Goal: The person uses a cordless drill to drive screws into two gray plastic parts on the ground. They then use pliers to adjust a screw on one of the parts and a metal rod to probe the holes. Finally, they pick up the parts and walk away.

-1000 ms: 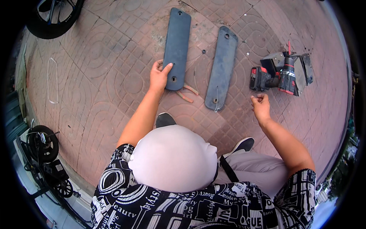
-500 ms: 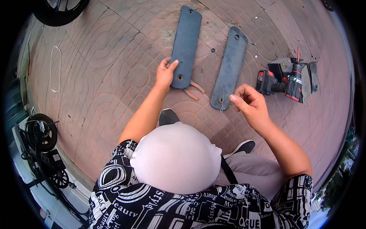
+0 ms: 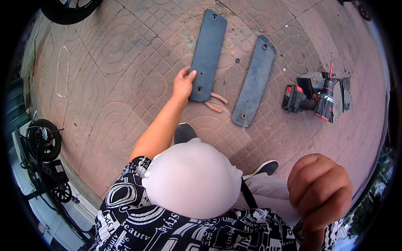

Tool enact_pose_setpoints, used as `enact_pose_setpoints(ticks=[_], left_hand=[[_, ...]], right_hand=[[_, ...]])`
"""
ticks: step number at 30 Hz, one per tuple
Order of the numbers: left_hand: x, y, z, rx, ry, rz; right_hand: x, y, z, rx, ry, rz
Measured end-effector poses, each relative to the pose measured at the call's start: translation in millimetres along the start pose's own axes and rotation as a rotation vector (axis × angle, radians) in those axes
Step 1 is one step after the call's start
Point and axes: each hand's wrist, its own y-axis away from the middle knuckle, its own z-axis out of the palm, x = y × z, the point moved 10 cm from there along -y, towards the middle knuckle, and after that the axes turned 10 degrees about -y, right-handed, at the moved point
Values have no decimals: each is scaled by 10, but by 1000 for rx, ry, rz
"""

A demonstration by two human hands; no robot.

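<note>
My left hand (image 3: 182, 85) grips the left edge of a dark grey plate (image 3: 207, 50) with holes at its ends. A similar grey plate (image 3: 254, 79) lies to its right, with a thin bent wire (image 3: 246, 123) on its lower end. Orange-handled pliers (image 3: 215, 106) poke out from under the first plate. My right hand (image 3: 319, 188) is curled into a fist close to the camera at the lower right; what it holds, if anything, is hidden. A black and red cordless drill (image 3: 324, 104) lies on some black metal pieces (image 3: 345, 92) at the right.
Patterned paving (image 3: 104, 104) surrounds the work, with a pale wire loop (image 3: 63, 71) on the left and small washers (image 3: 284, 69) near the plates. A two-wheeled vehicle (image 3: 46, 142) is at the left, a tyre (image 3: 69, 12) at the top left. My feet (image 3: 183, 133) are below the plates.
My right hand has moved from beside the drill and second plate down toward the camera and closed into a fist. My left hand stays on the first plate.
</note>
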Motion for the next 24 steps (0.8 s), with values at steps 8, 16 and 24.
enact_pose_setpoints(ticks=[8,16,24], left_hand=[[-57,190,331,-259,367,-265],[637,854,959,-1164,1127,-279],[634,784,885,-1121,1209,-313]], right_hand=[[36,-14,33,-11,80,-88],[84,-11,8,-7,-11,-86],[1389,399,-790,563,346,495]])
